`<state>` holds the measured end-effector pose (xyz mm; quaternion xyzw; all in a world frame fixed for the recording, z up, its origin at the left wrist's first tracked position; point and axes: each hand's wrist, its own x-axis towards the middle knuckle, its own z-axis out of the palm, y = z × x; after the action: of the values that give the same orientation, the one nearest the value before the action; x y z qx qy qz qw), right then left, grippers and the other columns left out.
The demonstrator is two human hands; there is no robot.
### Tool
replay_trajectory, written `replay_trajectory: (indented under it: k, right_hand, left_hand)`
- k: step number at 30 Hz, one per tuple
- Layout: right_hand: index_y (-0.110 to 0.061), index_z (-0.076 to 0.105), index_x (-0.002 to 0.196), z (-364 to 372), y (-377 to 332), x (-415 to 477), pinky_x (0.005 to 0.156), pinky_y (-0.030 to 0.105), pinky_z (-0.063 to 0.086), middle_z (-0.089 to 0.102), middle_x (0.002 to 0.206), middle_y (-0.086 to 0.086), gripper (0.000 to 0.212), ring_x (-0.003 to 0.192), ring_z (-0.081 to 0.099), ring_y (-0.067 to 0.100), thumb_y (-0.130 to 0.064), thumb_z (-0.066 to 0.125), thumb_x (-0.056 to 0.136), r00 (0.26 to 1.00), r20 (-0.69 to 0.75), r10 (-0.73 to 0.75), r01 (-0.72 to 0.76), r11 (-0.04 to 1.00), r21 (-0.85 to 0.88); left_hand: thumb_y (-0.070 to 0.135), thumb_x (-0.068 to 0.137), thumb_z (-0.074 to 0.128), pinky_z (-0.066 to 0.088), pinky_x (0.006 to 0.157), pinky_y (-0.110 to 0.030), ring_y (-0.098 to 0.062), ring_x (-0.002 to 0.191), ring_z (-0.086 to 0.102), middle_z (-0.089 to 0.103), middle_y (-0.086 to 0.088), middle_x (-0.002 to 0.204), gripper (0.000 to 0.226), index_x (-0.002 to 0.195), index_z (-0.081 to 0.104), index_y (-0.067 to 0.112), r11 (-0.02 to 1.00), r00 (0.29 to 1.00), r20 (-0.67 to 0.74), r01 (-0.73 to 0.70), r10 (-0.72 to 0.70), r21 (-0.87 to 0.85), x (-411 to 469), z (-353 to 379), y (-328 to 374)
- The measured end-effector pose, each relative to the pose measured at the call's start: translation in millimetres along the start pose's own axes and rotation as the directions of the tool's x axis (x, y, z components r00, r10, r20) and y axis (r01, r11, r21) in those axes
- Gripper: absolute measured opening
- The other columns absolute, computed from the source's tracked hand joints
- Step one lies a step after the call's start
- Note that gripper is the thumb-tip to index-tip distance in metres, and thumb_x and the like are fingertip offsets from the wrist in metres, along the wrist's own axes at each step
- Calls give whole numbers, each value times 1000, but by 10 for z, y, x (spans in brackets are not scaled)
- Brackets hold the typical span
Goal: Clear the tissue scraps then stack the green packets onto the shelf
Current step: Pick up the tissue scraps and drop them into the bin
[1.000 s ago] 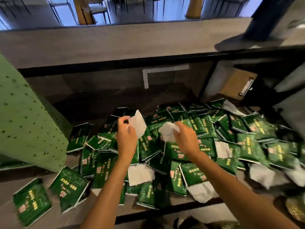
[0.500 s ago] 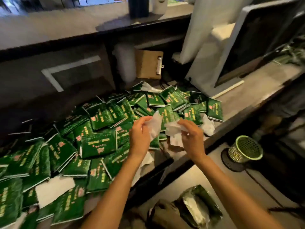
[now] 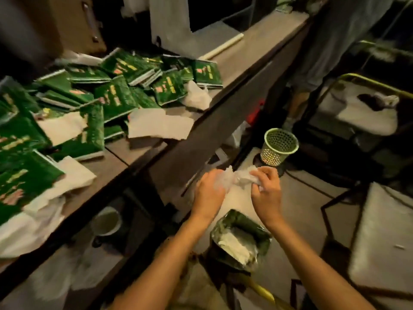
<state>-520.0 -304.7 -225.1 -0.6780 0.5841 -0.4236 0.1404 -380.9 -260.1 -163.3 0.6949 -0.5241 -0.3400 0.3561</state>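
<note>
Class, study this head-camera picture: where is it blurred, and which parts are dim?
Head view: the green packets at far left smear with motion blur, their print unreadable; the tissue in the left hand and right hand is soft; under the counter lies deep shadow.

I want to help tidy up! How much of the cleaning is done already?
Done: some white tissue already lies in the lined bin. In hand: the left hand and right hand hold a tissue wad above that bin. Left: several tissue scraps lie among the green packets, which sit in a loose heap, not stacked.
</note>
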Motion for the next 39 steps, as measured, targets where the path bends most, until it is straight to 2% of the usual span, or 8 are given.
replay_trajectory:
  k: [4, 7, 9, 12, 21, 31, 35, 39]
  right_hand:
    - [3, 67, 98, 103, 737, -376, 78, 24, 41, 55, 104, 21, 23, 89, 57, 31, 9, 57, 78, 967, 234, 99, -77, 992, -102]
    - [1, 64, 110, 123, 1204, -613, 81, 15, 34, 52, 112, 17, 25, 97, 54, 27, -1, 54, 87, 893, 416, 173, -113, 980, -166]
    - [-3, 63, 113, 136, 1439, -739, 76, 14, 28, 50, 113, 12, 27, 99, 49, 20, -11, 51, 90, 818, 512, 261, -178, 962, -207]
    - [-5, 64, 110, 236, 1720, -919, 78, 22, 30, 53, 110, 10, 42, 103, 46, 18, -30, 40, 85, 653, 637, 409, -290, 912, -289]
    - [5, 64, 105, 646, 2447, -1281, 88, 33, 39, 58, 115, 20, 27, 108, 54, 33, -1, 45, 87, 490, 654, 577, -462, 808, -366]
    - [-1, 36, 140, 837, 2591, -1417, 106, 26, 27, 36, 146, 15, 54, 134, 35, 29, 3, 45, 87, 285, 751, 596, -502, 760, -413]
    - [-2, 35, 141, 790, 2494, -1354, 108, 28, 26, 35, 148, 15, 54, 137, 32, 28, 3, 41, 88, 277, 742, 611, -465, 761, -453]
    - [0, 47, 128, 652, 2286, -1122, 97, 33, 38, 45, 135, 19, 39, 122, 45, 34, -2, 40, 90, 386, 707, 593, -360, 802, -476]
  left_hand:
    - [-2, 87, 44, 34, 70, -26, -23, 96, 50, 54, -12, 105, 34, 118, 53, 6, 994, 991, 91, 99, -103, 47, -4, 637, -448]
    - [8, 90, 48, 34, 66, -30, -30, 89, 53, 57, -15, 94, 20, 107, 56, 3, 980, 974, 123, 177, -188, 94, -44, 1081, -711]
    - [15, 92, 47, 29, 60, -28, -25, 79, 50, 54, -9, 80, 17, 96, 58, 3, 968, 960, 151, 217, -235, 124, -95, 1326, -800]
    - [13, 95, 43, 32, 63, -23, -16, 80, 48, 56, -8, 91, 20, 102, 59, 3, 947, 939, 201, 235, -280, 220, -88, 1627, -958]
    - [-9, 90, 38, 39, 93, -32, -32, 116, 50, 54, -20, 124, 36, 122, 51, 0, 846, 824, 291, 359, -486, 394, 218, 2269, -1530]
    - [-5, 90, 41, 39, 100, -29, -29, 123, 47, 48, -16, 136, 54, 141, 36, 11, 805, 709, 390, 461, -588, 374, 321, 2561, -1914]
    - [-4, 90, 40, 38, 93, -25, -27, 123, 47, 49, -14, 135, 48, 137, 43, 7, 799, 748, 322, 445, -580, 405, 330, 2424, -1895]
    - [5, 94, 41, 40, 89, -28, -27, 120, 49, 50, -14, 135, 40, 133, 48, 9, 812, 801, 292, 363, -522, 457, 358, 2191, -1708]
